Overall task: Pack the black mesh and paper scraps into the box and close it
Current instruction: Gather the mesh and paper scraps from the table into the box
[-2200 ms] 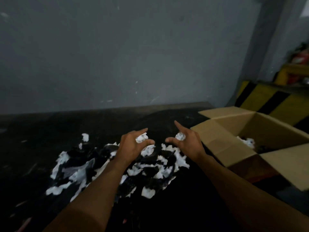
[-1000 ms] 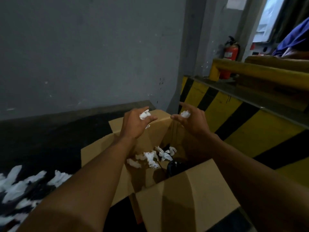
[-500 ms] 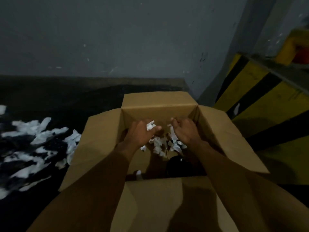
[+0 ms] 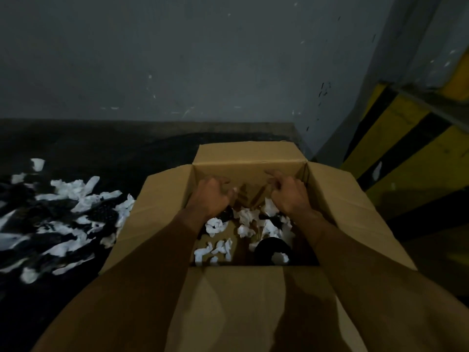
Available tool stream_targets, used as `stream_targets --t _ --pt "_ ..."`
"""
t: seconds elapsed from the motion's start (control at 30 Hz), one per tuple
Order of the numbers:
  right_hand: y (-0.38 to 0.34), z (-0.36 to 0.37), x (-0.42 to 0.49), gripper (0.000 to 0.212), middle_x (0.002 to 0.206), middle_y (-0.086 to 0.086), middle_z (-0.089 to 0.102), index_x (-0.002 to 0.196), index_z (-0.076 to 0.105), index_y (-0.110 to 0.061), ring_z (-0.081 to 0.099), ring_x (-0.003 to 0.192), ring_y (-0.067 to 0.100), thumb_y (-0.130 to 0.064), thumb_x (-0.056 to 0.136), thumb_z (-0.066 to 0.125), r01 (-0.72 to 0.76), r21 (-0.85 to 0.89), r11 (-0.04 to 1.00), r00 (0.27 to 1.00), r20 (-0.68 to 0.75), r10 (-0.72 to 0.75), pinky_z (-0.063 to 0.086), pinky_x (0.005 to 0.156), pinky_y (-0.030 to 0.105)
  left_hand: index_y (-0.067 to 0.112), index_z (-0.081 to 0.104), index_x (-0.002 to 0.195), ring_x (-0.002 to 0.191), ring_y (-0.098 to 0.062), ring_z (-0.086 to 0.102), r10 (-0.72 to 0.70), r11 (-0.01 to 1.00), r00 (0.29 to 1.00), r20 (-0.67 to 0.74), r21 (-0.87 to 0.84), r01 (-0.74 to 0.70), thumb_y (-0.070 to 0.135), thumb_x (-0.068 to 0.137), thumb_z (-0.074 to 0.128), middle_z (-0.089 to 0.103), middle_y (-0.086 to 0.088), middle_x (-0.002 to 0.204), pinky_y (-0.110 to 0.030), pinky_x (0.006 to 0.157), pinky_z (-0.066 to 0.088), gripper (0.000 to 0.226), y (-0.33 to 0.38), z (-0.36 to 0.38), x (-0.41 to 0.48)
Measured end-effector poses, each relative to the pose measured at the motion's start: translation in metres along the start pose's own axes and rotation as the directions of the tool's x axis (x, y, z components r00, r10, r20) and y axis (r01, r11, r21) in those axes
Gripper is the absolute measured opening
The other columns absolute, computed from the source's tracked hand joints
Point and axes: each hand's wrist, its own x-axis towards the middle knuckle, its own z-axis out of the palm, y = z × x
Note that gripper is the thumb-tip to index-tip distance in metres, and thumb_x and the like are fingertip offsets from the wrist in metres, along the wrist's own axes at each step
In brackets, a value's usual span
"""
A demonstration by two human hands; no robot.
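Over the open cardboard box (image 4: 248, 176) both my hands hang inside the rim, my left hand (image 4: 210, 196) toward 10 o'clock of the opening and my right hand (image 4: 289, 196) toward 2 o'clock. The right hand's fingers are loosely curled, and I can see nothing in them. The left hand's fingers are bent tighter, with a pale fleck at their tips, and I cannot tell whether a scrap is pinched there. Beneath them, white paper scraps (image 4: 247, 217) lie scattered on the box bottom, with a dark wad of black mesh (image 4: 270, 246) toward 5 o'clock. At 9 o'clock from the box, a far larger pile (image 4: 66, 214) of both lies on the dark floor (image 4: 101, 148), its near edge just beside the box. All 4 flaps (image 4: 342, 212) are spread open.

I judge this stuff nearly weightless, soft and crushable, with nothing to break. Loose paper should slip from a light pinch, so I would scoop from underneath with 2 cupped hands. Mesh probably snags its neighbours, which helps gather. The flaps look stiff, and I would take them by their free edges.
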Motion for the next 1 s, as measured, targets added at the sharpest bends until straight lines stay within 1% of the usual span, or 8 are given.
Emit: stream_targets --t 0.07,0.17,0.3,0.4,0.5,0.6,0.77,1.0 --pt "-0.001 -0.005 -0.005 0.072 0.130 -0.002 0.061 0.136 0.041 -0.042 0.063 0.102 0.024 -0.007 0.075 0.055 0.008 0.030 1.000 1.000 -0.013 -0.008 0.049 0.093 0.050 0.021 0.055 0.133 0.086 -0.006 0.057 0.025 1.000 0.999 -0.022 0.009 -0.025 0.041 0.093 0.056 0.061 -0.004 0.127 -0.021 0.078 0.042 0.044 0.005 -0.004 -0.002" --pt "-0.008 -0.009 -0.008 0.068 0.129 0.008 0.059 0.136 0.041 -0.040 0.064 0.092 0.028 -0.013 0.076 0.055 0.048 0.046 0.998 0.996 -0.075 -0.044 0.054 0.083 0.048 0.020 0.056 0.131 0.100 -0.012 0.057 0.049 0.999 0.992 -0.115 0.024 -0.046 0.042 0.093 0.055 0.060 -0.005 0.128 -0.024 0.085 0.042 0.044 0.007 -0.014 -0.008" --pt "-0.034 -0.005 -0.009 0.053 0.133 0.007 0.055 0.138 0.045 -0.031 0.054 0.115 0.027 -0.021 0.087 0.055 0.116 0.080 0.990 0.988 -0.107 -0.108 0.046 0.099 0.040 0.022 0.052 0.133 0.120 -0.019 0.050 0.064 0.997 0.963 -0.263 0.050 -0.052 0.045 0.091 0.055 0.051 -0.004 0.136 -0.039 0.101 0.043 0.047 0.003 -0.034 -0.027" --pt "-0.069 0.011 -0.014 0.048 0.141 0.005 0.048 0.138 0.045 -0.028 0.044 0.127 0.026 -0.031 0.092 0.053 0.193 0.100 0.976 0.978 -0.097 -0.184 0.037 0.106 0.039 0.022 0.047 0.136 0.124 -0.017 0.046 0.030 0.999 0.945 -0.327 0.035 -0.019 0.044 0.091 0.057 0.046 -0.003 0.139 -0.036 0.102 0.039 0.052 -0.011 -0.057 -0.049" --pt "-0.106 0.034 -0.022 0.047 0.143 0.004 0.045 0.139 0.043 -0.028 0.043 0.128 0.025 -0.037 0.094 0.053 0.249 0.104 0.963 0.968 -0.066 -0.243 0.038 0.105 0.040 0.019 0.045 0.139 0.127 -0.019 0.044 -0.023 0.999 0.923 -0.385 0.030 0.037 0.046 0.089 0.057 0.045 -0.005 0.140 -0.036 0.104 0.037 0.057 -0.034 -0.082 -0.077" --pt "-0.148 0.062 -0.035 0.046 0.139 0.006 0.047 0.136 0.045 -0.026 0.045 0.126 0.025 -0.041 0.094 0.051 0.321 0.126 0.939 0.947 -0.034 -0.319 0.038 0.103 0.039 0.016 0.046 0.138 0.124 -0.022 0.047 -0.099 0.992 0.888 -0.450 0.030 0.126 0.048 0.088 0.059 0.048 -0.007 0.137 -0.035 0.102 0.038 0.061 -0.066 -0.108 -0.112" --pt "-0.228 0.118 -0.074 0.047 0.140 0.006 0.045 0.136 0.046 -0.026 0.043 0.127 0.023 -0.045 0.093 0.051 0.429 0.186 0.884 0.895 0.041 -0.443 0.038 0.104 0.039 0.009 0.054 0.131 0.117 -0.025 0.054 -0.195 0.970 0.779 -0.595 0.001 0.244 0.044 0.084 0.067 0.057 -0.013 0.128 -0.030 0.099 0.039 0.060 -0.134 -0.155 -0.185" --pt "-0.327 0.195 -0.139 0.048 0.136 0.009 0.047 0.134 0.049 -0.021 0.045 0.125 0.026 -0.045 0.092 0.053 0.503 0.205 0.840 0.852 0.044 -0.521 0.039 0.104 0.039 0.015 0.060 0.120 0.108 -0.023 0.057 -0.206 0.964 0.752 -0.626 0.003 0.266 0.041 0.081 0.070 0.062 -0.008 0.116 -0.026 0.090 0.040 0.048 -0.226 -0.214 -0.276"
